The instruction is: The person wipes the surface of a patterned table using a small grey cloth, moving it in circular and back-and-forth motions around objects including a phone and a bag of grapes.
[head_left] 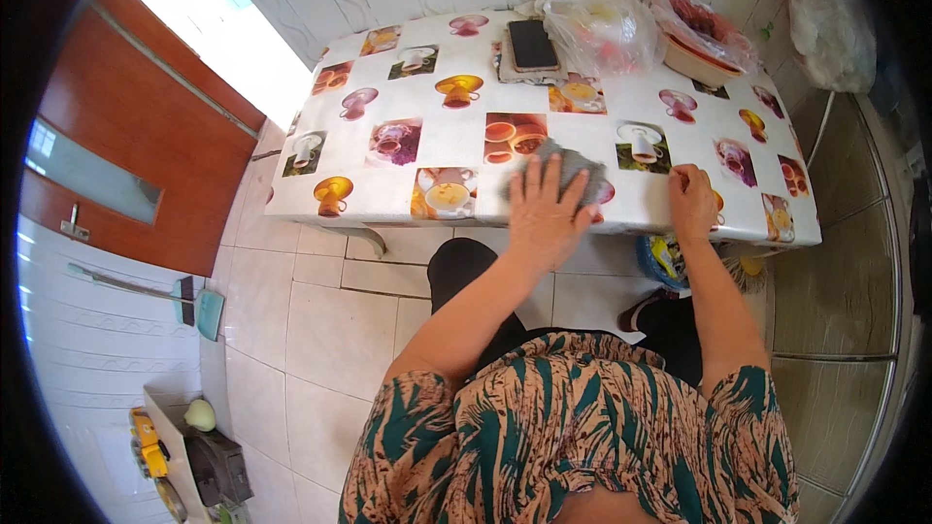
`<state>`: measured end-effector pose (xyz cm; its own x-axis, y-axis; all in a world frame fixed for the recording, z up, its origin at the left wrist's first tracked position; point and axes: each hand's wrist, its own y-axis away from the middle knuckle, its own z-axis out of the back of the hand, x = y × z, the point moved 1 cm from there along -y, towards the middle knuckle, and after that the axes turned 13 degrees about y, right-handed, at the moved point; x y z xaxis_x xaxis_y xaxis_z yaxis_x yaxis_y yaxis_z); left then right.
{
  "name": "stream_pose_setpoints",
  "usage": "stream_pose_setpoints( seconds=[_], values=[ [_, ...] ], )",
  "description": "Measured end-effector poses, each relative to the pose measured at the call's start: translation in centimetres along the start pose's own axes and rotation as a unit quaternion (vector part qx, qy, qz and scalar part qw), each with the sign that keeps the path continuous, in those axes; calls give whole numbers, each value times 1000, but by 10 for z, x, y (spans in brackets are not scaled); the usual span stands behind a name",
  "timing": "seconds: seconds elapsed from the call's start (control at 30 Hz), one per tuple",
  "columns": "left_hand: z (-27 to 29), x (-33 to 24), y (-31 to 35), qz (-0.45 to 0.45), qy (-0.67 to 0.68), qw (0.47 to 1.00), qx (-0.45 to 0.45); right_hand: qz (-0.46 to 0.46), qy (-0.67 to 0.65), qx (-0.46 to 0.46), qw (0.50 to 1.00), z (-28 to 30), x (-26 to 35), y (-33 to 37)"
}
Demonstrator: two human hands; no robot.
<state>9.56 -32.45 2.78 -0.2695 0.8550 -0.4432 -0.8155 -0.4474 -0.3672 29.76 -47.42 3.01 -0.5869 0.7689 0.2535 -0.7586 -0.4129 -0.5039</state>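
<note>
My left hand (549, 218) lies flat with its fingers spread over a grey cloth (584, 171), pressing it onto the table near the front edge. Part of the cloth shows beyond the fingertips and thumb. The tabletop wears a white tablecloth (456, 141) printed with cups and saucers. Farther right, my right hand (692, 202) rests on the same front edge, curled into a loose fist, and nothing shows in it.
Toward the table's back are a black phone (533, 46) on a folded cloth, a clear plastic bag (607, 34) and a bag-lined basin (701, 63). Below the right front edge stands a blue bin (658, 264). A dustpan (209, 312) and a brown door (126, 136) are at left.
</note>
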Motion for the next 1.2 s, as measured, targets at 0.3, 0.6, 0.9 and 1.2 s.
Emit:
stream_pose_setpoints(
  seconds=[0.3, 0.6, 0.9, 1.2],
  values=[
    [51, 122, -49, 195, -70, 977, 43, 33, -16, -24, 999, 11, 6, 11],
    [97, 185, 69, 226, -167, 949, -146, 58, 11, -55, 997, 6, 5, 14],
    [27, 42, 16, 60, -49, 996, -49, 72, 20, -60, 995, 0, 4, 14],
    [70, 172, -30, 176, -163, 970, -32, 72, -1, -62, 996, 3, 4, 13]
  ],
)
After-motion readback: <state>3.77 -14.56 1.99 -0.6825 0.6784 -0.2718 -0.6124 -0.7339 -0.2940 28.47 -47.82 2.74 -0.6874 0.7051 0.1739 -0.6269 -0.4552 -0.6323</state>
